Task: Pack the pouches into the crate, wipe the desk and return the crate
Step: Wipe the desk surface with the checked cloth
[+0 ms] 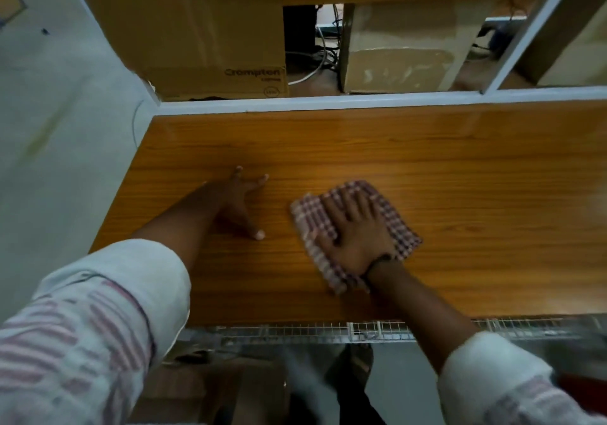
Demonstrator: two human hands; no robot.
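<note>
A checked red-and-white cloth [312, 224] lies flat on the wooden desk [460, 194], near its middle. My right hand [354, 234] presses down on the cloth with its fingers spread and straight. To the left of it, my left hand [241, 201] rests on the bare desk top with the fingers splayed and the thumb pointing toward me. No pouches and no crate are in view.
A white partition rail [328, 101] runs along the desk's far edge. Behind it stand a brown Crompton carton [203, 37], a second taped carton [400, 47] and some cables [320, 60]. A wire tray [328, 331] hangs under the near edge.
</note>
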